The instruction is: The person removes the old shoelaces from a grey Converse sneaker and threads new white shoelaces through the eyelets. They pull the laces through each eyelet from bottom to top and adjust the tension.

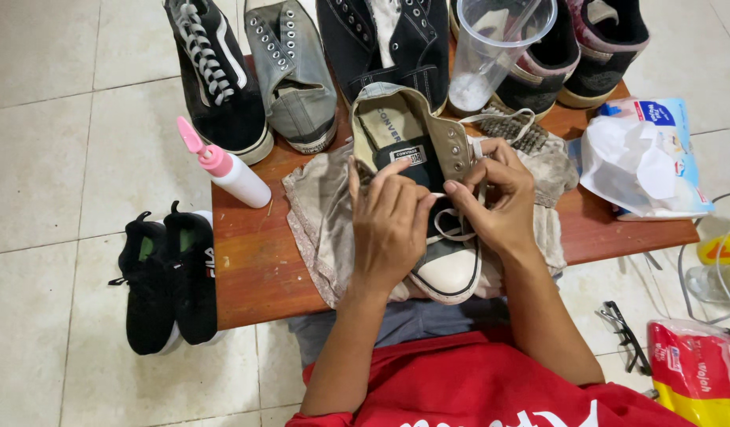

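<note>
Head view: one frame.
Sneaker (428,182): grey canvas high-top, on a cloth (317,221) atop the wooden table (246,269).
Left hand (388,225): fingers clasping the sneaker's side.
Right hand (499,202): fingertips pinching the white lace (452,229).
Nearby: pink-capped bottle (226,168), brush (515,130).

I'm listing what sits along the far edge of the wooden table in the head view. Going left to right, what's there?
Black sneaker with white laces → grey sneaker → black high-top with white stitching → clear plastic cup → dark shoe with a pink lining. Both hands work nearer, on the laces of a grey canvas sneaker.
</note>
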